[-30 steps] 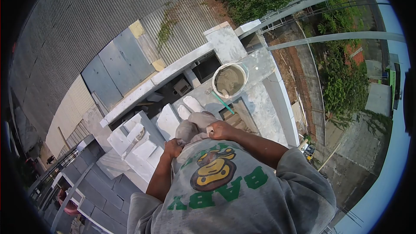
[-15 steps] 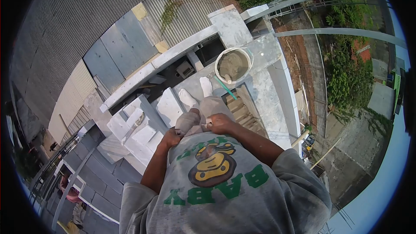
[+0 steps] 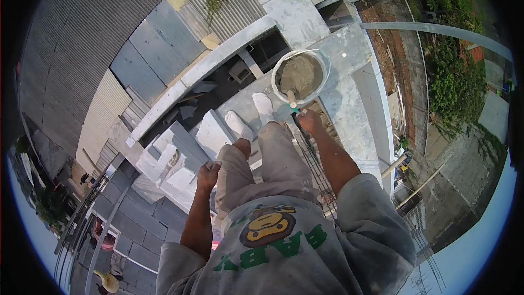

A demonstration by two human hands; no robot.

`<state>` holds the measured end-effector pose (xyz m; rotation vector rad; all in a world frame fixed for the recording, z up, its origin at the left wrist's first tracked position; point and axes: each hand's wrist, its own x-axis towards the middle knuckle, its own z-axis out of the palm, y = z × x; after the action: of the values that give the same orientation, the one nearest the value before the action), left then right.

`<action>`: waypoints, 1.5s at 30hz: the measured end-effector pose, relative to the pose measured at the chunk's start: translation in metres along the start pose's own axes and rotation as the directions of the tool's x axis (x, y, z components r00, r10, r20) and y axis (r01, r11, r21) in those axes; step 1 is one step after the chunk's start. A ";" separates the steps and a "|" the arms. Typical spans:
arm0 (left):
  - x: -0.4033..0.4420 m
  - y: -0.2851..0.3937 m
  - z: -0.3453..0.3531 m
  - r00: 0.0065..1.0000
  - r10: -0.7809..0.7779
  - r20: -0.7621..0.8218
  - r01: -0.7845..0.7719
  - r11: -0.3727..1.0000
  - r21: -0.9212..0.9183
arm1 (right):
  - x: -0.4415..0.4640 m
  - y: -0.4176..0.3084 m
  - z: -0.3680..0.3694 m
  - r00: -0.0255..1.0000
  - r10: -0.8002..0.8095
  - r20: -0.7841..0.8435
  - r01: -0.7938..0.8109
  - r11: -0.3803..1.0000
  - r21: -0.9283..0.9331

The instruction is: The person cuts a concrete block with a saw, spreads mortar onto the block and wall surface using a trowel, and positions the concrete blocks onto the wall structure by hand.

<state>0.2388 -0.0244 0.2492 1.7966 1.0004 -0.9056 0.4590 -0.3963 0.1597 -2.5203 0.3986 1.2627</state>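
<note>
My left hand [image 3: 208,175] is closed in a fist beside my left thigh, above white blocks; nothing shows in it. My right hand [image 3: 310,122] hangs with curled fingers just below the bucket [image 3: 326,79]. A green strip [image 3: 295,110] appears right beside its fingertips; whether the fingers touch it I cannot tell. Grey wet mortar [image 3: 299,74] fills much of the white bucket, and a wooden handle [image 3: 291,98] sticks out over its near rim. My feet in white socks [image 3: 263,104] stand on a narrow ledge left of the bucket.
White blocks [image 3: 212,133] lie to the left of my feet. An opening [image 3: 218,90] in the structure lies beyond them, before a corrugated roof [image 3: 125,5]. Thin metal bars [image 3: 308,158] run beside my right leg. The ledge drops off at the right, past a curved metal bar [image 3: 431,28].
Both hands have let go of the trousers at my waist. My right hand has moved forward toward the bucket, my left outward to the side. The view has shifted slightly.
</note>
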 end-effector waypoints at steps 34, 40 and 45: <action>0.406 0.102 0.095 0.843 0.530 -0.089 -0.530 0.848 0.028 | 0.134 0.078 -0.127 0.781 0.067 -0.621 0.298 0.834 0.464; 0.395 0.121 0.103 0.806 0.591 -0.012 -0.591 0.806 0.020 | 0.129 0.086 -0.158 0.582 0.103 -0.806 0.213 0.938 0.273; 0.377 0.124 0.074 0.728 0.674 -0.128 -0.686 0.718 -0.121 | 0.157 0.129 -0.145 0.544 0.207 -0.813 0.211 0.904 0.371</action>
<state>0.4920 -0.0298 -0.0646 1.8576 0.3565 -0.2775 0.6075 -0.5875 0.0980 -2.5110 0.7702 -0.2047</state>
